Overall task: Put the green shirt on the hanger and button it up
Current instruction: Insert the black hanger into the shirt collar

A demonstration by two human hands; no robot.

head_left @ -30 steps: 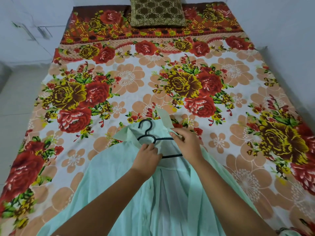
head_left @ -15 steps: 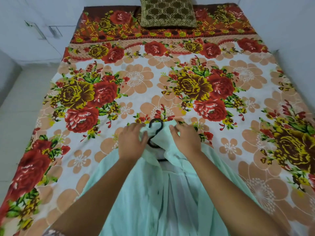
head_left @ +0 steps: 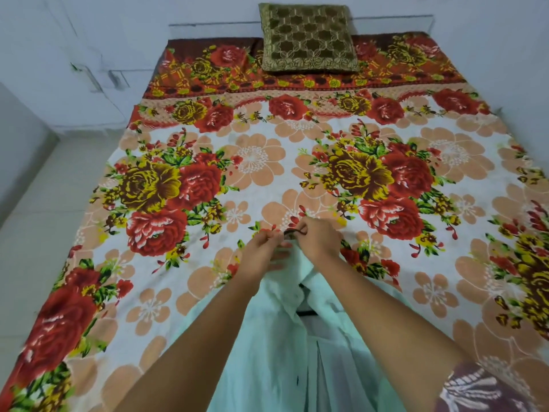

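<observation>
Floral bedsheet (head_left: 255, 162), olive cushion (head_left: 307, 40) far end, hands hiding hanger (head_left: 294, 232) hook

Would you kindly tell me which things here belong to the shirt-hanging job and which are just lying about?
Part of the job:
green shirt
black hanger
left hand
right hand

Just lying about:
olive cushion
floral bedsheet
</observation>
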